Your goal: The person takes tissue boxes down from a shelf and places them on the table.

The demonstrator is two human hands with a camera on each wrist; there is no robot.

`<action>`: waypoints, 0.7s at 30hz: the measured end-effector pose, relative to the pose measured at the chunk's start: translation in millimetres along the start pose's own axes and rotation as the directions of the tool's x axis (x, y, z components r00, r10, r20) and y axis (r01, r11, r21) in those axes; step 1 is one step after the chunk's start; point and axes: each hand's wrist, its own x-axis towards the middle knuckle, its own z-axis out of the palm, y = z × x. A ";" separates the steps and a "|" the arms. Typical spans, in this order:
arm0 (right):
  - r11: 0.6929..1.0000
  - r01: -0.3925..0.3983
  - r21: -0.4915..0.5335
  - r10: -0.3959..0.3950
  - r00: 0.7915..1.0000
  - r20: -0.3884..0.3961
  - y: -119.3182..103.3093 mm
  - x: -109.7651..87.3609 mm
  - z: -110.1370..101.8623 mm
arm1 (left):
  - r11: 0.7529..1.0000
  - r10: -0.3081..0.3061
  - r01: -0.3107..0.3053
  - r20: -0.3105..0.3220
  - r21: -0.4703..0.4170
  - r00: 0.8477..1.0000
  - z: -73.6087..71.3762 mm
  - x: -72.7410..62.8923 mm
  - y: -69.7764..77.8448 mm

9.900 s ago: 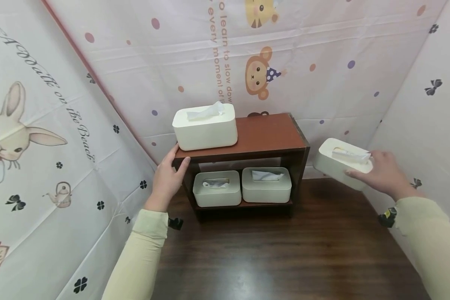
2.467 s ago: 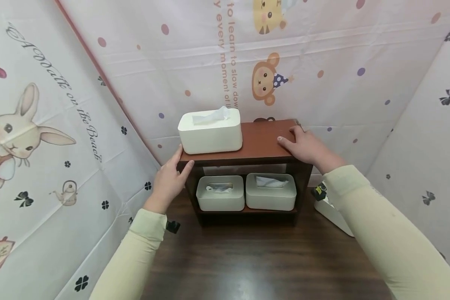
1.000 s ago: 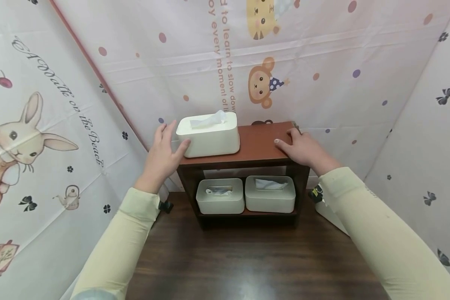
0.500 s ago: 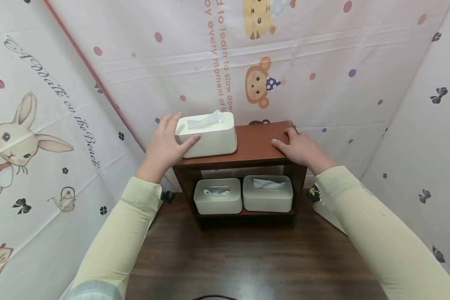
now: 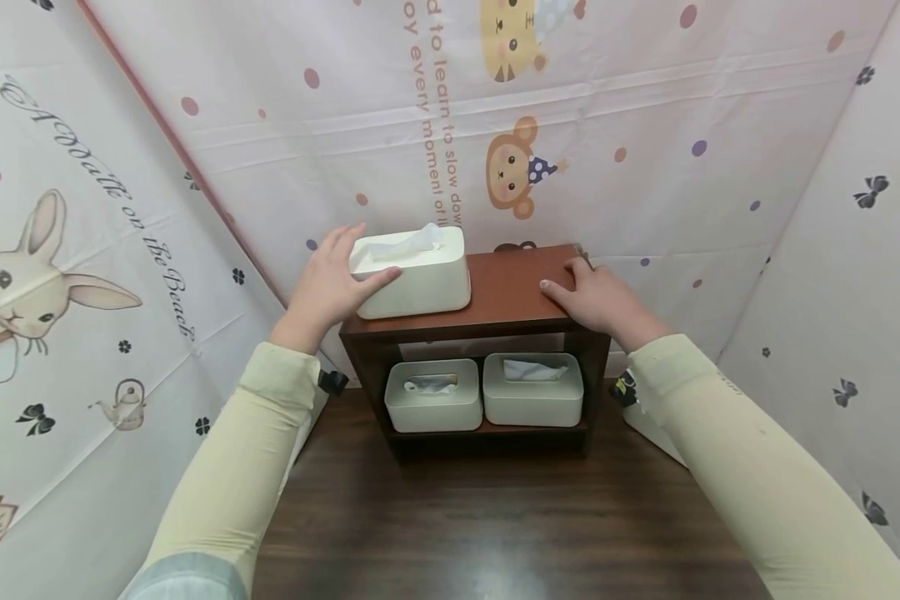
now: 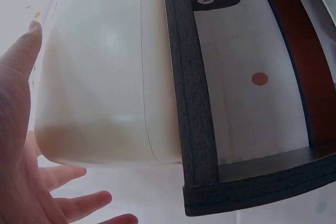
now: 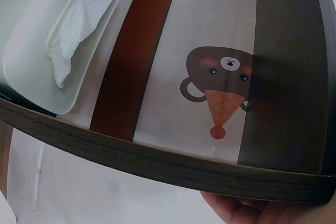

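Left hand (image 5: 333,279) at the left end of a white tissue box (image 5: 423,287), which stands upright on the left part of a dark wooden shelf unit (image 5: 506,287); its thumb lies along the near face, the fingers spread and nearly straight, firmness of contact unclear. Right hand (image 5: 592,292) grips the unit's right edge, thumb on top, fingers bent over the side. Below, a left lower tissue box (image 5: 433,410) and a right lower tissue box (image 5: 532,407) sit side by side. A pale object (image 5: 656,435), largely hidden behind the right sleeve (image 5: 727,450), is possibly another box.
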 end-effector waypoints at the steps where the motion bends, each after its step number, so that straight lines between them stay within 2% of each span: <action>1: 1.000 0.001 0.000 -0.001 1.000 0.000 -0.4 -0.1 -0.3 | 1.000 -0.002 0.002 0.006 -0.005 1.000 -0.2 0.7 -0.9; 12: 1.000 0.000 -0.006 0.000 1.000 0.002 -2.5 -1.6 -1.5 | 0.999 -0.018 0.021 0.076 -0.041 0.997 0.3 6.0 -5.9; 21: 1.000 -0.005 -0.006 0.005 1.000 -0.004 -2.2 -2.0 -0.3 | 0.994 -0.007 0.017 0.097 -0.103 0.995 2.5 6.2 -5.9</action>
